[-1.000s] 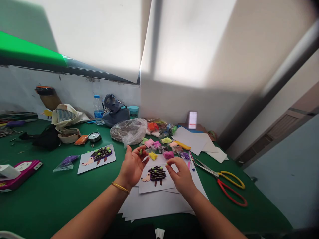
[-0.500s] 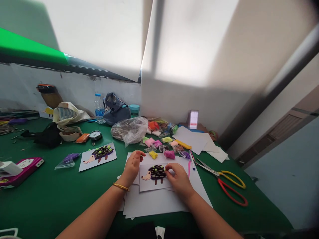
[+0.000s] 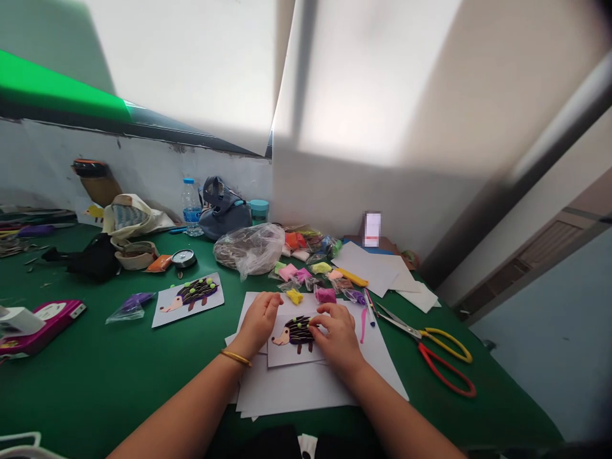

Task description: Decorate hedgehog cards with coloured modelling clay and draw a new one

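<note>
Nearby, white sheets [image 3: 287, 392] underlie a card [image 3: 283, 359] with a clay hedgehog [image 3: 296, 333]. The right hand [image 3: 337, 338] bends, fingertips against its back; the left hand [image 3: 261, 320] curls beside it, though whether either grips anything, I cannot tell. Beyond sits yellow clay [image 3: 294, 296].

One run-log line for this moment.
right hand: fingertips at hedgehog picture | left hand: curled beside it, contents hidden | scissors: on table

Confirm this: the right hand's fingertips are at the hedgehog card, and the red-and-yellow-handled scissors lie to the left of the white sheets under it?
Not quite: the scissors lie to the right of those white sheets, as the head view shows. The right hand's fingertips are at the hedgehog card.
</note>
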The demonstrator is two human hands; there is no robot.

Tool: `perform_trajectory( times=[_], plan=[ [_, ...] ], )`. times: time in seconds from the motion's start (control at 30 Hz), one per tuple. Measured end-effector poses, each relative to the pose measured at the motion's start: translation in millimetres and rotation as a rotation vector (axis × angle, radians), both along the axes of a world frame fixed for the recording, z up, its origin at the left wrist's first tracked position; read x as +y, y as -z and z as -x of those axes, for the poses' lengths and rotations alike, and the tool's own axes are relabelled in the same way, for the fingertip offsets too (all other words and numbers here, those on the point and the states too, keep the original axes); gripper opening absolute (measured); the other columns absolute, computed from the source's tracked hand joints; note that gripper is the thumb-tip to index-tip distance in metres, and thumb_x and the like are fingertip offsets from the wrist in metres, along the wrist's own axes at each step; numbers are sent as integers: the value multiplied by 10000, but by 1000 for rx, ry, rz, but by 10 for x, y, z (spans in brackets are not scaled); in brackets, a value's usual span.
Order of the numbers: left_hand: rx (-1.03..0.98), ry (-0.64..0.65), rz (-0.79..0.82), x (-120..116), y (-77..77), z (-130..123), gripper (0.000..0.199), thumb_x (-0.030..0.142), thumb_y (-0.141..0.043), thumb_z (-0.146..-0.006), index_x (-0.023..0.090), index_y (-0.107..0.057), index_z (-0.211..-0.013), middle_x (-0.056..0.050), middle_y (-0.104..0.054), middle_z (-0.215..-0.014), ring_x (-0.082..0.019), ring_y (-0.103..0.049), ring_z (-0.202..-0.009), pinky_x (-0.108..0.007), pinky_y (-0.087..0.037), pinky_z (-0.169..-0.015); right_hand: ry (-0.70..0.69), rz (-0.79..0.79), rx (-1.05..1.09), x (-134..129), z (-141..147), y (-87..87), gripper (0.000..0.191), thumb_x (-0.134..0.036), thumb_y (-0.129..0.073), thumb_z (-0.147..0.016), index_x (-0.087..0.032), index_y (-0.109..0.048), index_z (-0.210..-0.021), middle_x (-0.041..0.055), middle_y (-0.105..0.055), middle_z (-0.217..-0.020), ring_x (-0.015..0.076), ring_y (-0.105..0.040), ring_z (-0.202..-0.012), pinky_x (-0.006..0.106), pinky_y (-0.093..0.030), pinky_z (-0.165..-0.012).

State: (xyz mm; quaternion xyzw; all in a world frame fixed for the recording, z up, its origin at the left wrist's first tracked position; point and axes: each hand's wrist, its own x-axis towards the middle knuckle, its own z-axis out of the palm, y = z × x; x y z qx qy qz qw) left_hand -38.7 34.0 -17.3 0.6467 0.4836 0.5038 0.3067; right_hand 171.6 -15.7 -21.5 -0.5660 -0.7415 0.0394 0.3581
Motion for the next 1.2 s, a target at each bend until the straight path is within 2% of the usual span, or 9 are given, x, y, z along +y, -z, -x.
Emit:
perform_trajectory(
  times=[0.2,0.4,0.53,0.97,1.2],
  plan=[
    [-47,7,39,3,10,-9,214,369,-577,-865,225,-684,-747,-52,-623,-820,-257,-540,-871,-339,-404,-852,3,9,3,4,29,-8,91,-239,-673,-817,-275,-744,-772,53,-643,-1066,282,-526,-1064,480,-412,-892],
    [191,0,10,35,57,-2,359,430,-394,-939,204,-648,-821,-56,-638,-885,-253,-571,-919,-380,-439,-846,6,64,35,11,47,-8,102,-210,-684,-805,-283,-750,-780,55,-649,-1083,281,-520,-1088,466,-399,-912],
    [261,-3,2,42,69,2,401,446,-340,-954,199,-634,-840,-63,-647,-904,-246,-582,-938,-389,-453,-861,0,69,46,12,45,11,117,-202,-675,-811,-290,-750,-789,54,-651,-1090,286,-519,-1095,470,-397,-920],
    [294,-10,9,23,51,0,424,458,-325,-949,195,-638,-839,-71,-657,-901,-248,-592,-936,-387,-462,-848,-1,55,45,0,6,23,70,-233,-693,-803,-275,-737,-767,56,-651,-1075,287,-528,-1074,474,-407,-901],
    [313,-3,3,23,31,-5,418,450,-323,-952,198,-636,-834,-66,-660,-887,-244,-592,-927,-381,-462,-842,-23,33,40,9,21,34,104,-200,-684,-807,-277,-742,-770,58,-660,-1073,289,-534,-1069,481,-416,-904]
  ],
)
